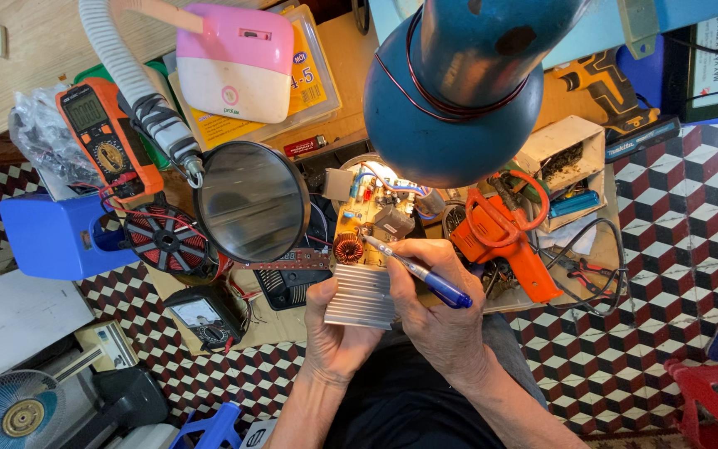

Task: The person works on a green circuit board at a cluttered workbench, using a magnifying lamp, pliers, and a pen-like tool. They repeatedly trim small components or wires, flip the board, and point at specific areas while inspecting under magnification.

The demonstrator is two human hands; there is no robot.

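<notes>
Going from my left: an orange multimeter (108, 137) lies at the far edge of the table (280, 328), with a red copper coil disc (166, 240) and a round magnifier (253, 200) on a hose arm beside it. Next comes my left hand (338, 320), clenched around the ribbed aluminium heatsink (361, 295) that sits at the near end of a yellow circuit board (369, 223); that board is the piece I am working on, propped just in front of me under the blue lamp (457, 100). My right hand (435, 301) grips a blue pen (415, 271), its tip resting on the board near a small copper toroid (347, 247). I judge I am probing or marking a spot there (the exact part is too small to tell), and the next touch calls for a steady board and a light tip. Further right lies an orange heat tool (504, 241). The floor (666, 291) is chequered red-and-white tile, crowded with gear.
</notes>
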